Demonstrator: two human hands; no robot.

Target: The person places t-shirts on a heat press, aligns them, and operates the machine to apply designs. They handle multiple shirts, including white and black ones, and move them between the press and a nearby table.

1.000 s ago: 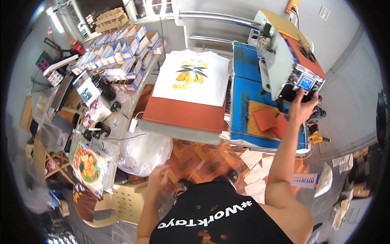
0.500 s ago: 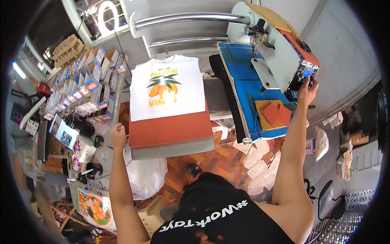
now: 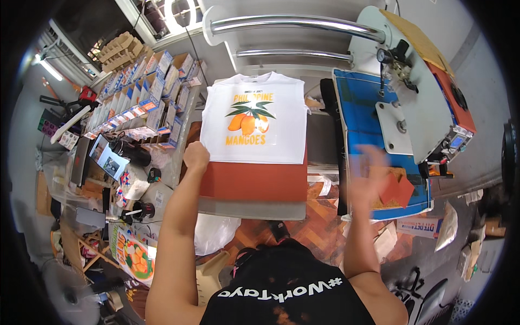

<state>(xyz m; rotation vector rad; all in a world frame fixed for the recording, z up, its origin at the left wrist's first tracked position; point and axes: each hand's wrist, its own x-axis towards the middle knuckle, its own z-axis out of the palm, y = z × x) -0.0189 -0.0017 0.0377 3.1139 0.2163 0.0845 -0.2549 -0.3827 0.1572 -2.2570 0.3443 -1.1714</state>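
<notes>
A white sleeveless shirt (image 3: 253, 149) with an orange-and-green mango print lies flat on a red-brown press pad (image 3: 254, 181). At its lower left corner is my left hand (image 3: 196, 155), fingers curled closed; whether they pinch the cloth is hidden. My right hand (image 3: 374, 168) is smeared by motion, over the left side of a blue-covered press bed (image 3: 368, 122), apart from the shirt. Just right of it, reddish square pieces (image 3: 398, 189) rest on a tan pad. The heat press head (image 3: 417, 108), with a small control screen (image 3: 457, 142), stands over the blue bed.
Two chrome rails (image 3: 298, 23) run behind the pads. Left of them stand boxes of filed packets (image 3: 135, 103), a lit laptop-like screen (image 3: 108, 157) and a black mug (image 3: 143, 209). A plastic bag (image 3: 216, 233) hangs below the pad. Paper sheets (image 3: 385, 241) lie on the floor.
My right hand has left the press's control panel and swung left over the blue bed. My left hand has moved up to the shirt's corner. The view has shifted.
</notes>
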